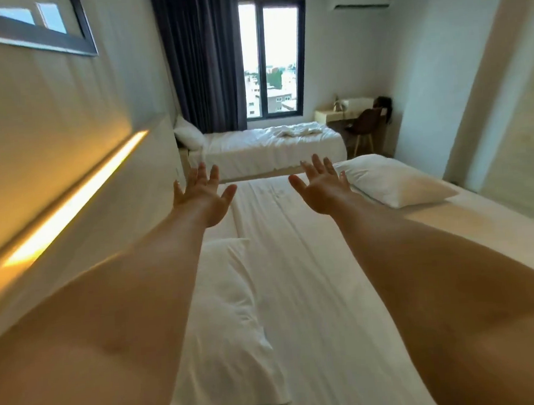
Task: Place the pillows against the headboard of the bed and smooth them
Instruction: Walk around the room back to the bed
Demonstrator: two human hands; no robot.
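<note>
Head view: both hands, left (200,196) and right (320,187), spread empty above white bed (312,278) holding 2 pillows.

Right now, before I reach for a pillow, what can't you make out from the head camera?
- White pillow nearest the headboard: its left side is hidden behind the left forearm.
- White pillow on the bed's right side: its near corner is covered by the right hand.
- Small items on the far pale desk: too small to identify.
- Lit headboard wall: blurred.
</note>
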